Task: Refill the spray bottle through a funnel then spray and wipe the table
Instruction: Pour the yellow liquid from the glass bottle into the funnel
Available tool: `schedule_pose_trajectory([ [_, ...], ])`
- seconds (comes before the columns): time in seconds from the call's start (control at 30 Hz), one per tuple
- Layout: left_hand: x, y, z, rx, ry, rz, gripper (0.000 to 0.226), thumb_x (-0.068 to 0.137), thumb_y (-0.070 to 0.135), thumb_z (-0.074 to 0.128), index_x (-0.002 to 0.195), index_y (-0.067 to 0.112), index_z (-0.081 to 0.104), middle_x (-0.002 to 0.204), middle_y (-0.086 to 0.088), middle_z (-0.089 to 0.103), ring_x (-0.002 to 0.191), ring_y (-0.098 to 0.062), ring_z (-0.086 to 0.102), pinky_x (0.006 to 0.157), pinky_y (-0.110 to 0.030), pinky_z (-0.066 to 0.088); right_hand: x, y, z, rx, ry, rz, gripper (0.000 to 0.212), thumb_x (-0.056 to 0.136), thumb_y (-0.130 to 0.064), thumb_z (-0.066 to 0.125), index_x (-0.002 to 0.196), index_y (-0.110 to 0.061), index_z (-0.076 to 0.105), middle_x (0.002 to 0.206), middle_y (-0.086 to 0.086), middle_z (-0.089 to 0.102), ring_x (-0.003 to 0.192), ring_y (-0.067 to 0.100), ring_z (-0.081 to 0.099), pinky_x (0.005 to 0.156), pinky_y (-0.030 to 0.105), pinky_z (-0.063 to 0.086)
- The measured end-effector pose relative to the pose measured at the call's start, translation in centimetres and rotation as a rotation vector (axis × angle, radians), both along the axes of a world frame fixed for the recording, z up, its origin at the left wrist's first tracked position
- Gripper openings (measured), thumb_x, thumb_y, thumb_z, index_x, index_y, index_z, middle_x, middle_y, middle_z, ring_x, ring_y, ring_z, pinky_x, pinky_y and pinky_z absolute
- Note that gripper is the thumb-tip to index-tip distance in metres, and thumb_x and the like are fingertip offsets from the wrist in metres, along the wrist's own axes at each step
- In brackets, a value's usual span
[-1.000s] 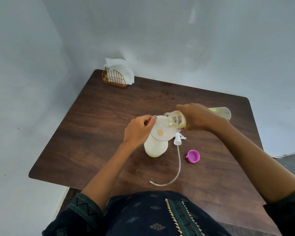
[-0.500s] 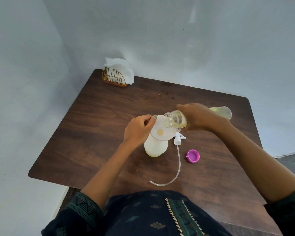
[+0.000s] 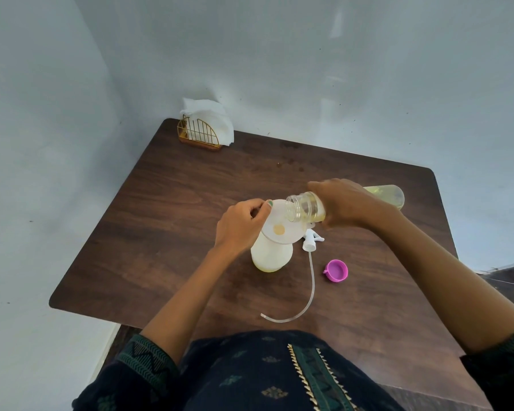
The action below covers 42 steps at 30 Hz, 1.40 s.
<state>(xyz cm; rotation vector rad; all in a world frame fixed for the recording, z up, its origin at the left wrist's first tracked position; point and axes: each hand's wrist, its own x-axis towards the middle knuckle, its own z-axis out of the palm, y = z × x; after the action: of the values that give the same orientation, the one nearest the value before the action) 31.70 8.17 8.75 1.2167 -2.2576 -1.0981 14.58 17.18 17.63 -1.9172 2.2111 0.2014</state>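
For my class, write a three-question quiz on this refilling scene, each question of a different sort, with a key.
1. True or false: the pink cap is screwed onto the clear bottle.
2. Which hand steadies the funnel? A. left hand B. right hand C. neither
3. Fill in: the spray head with its tube lies on the ____, beside the white spray bottle.

Key: 1. False, it lies loose on the table. 2. A. 3. table.
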Motion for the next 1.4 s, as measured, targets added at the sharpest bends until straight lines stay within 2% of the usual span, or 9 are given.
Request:
schedule_pose_trajectory([
  [0.13,0.03,0.00,0.02,0.000,0.001,-0.001,0.039,0.097,0.046,0.041,0.080,0.021,0.066,0.061,0.006,0.055,0.059,-0.010,0.048,0.055,-0.027,0.033,0.09,0.07,0.15,0.008,-0.006,-0.004,0.034,0.072,-0.019,0.072,0.097,-0.015,0.049,0.082,-0.003,0.050,0.075,0.020,0.048,0.063,0.029,0.032],
  [0.3,0.00,0.02,0.10,0.003,0.002,0.003,0.039,0.097,0.046,0.041,0.081,0.021,0.067,0.059,0.008,0.053,0.057,-0.010,0.047,0.054,-0.027,0.031,0.08,0.04,0.19,0.009,-0.004,-0.005,0.034,0.073,-0.020,0.071,0.098,-0.013,0.050,0.082,-0.003,0.050,0.076,0.022,0.051,0.063,0.029,0.033],
  [0.5,0.00,0.05,0.06,0.003,0.012,-0.004,0.038,0.097,0.046,0.041,0.083,0.022,0.067,0.062,0.007,0.057,0.058,-0.010,0.048,0.055,-0.026,0.032,0.01,0.05,0.07,0.005,-0.007,-0.006,0.035,0.073,-0.022,0.073,0.099,-0.014,0.051,0.091,0.002,0.061,0.077,0.021,0.052,0.063,0.028,0.033],
  [0.77,0.02,0.03,0.08,0.007,0.002,0.008,0.038,0.096,0.046,0.042,0.081,0.022,0.066,0.062,0.006,0.056,0.061,-0.011,0.050,0.056,-0.028,0.035,0.02,-0.05,0.05,0.016,0.009,-0.008,0.034,0.071,-0.021,0.072,0.094,-0.016,0.048,0.081,-0.004,0.050,0.072,0.020,0.047,0.062,0.028,0.031],
  [0.97,0.03,0.07,0.06,-0.001,0.002,0.004,0.039,0.096,0.046,0.041,0.080,0.020,0.066,0.061,0.005,0.055,0.060,-0.011,0.049,0.055,-0.027,0.034,0.10,-0.07,0.13,0.014,0.007,0.001,0.035,0.072,-0.020,0.072,0.088,-0.019,0.041,0.080,-0.004,0.049,0.072,0.020,0.047,0.062,0.028,0.032],
  [1.23,-0.02,0.10,0.17,-0.006,-0.003,0.003,0.039,0.097,0.046,0.041,0.081,0.020,0.066,0.061,0.007,0.053,0.059,-0.010,0.048,0.055,-0.027,0.034,0.05,-0.15,0.10,0.013,0.001,-0.001,0.035,0.071,-0.021,0.074,0.089,-0.019,0.043,0.082,-0.003,0.052,0.075,0.020,0.051,0.063,0.028,0.035],
  [1.4,-0.06,0.07,0.09,-0.004,0.005,-0.006,0.040,0.097,0.045,0.041,0.078,0.019,0.064,0.057,0.007,0.050,0.057,-0.010,0.046,0.054,-0.027,0.031,0.07,-0.18,0.11,0.010,-0.003,-0.008,0.036,0.071,-0.021,0.074,0.097,-0.015,0.051,0.087,0.000,0.058,0.077,0.020,0.054,0.064,0.029,0.038],
])
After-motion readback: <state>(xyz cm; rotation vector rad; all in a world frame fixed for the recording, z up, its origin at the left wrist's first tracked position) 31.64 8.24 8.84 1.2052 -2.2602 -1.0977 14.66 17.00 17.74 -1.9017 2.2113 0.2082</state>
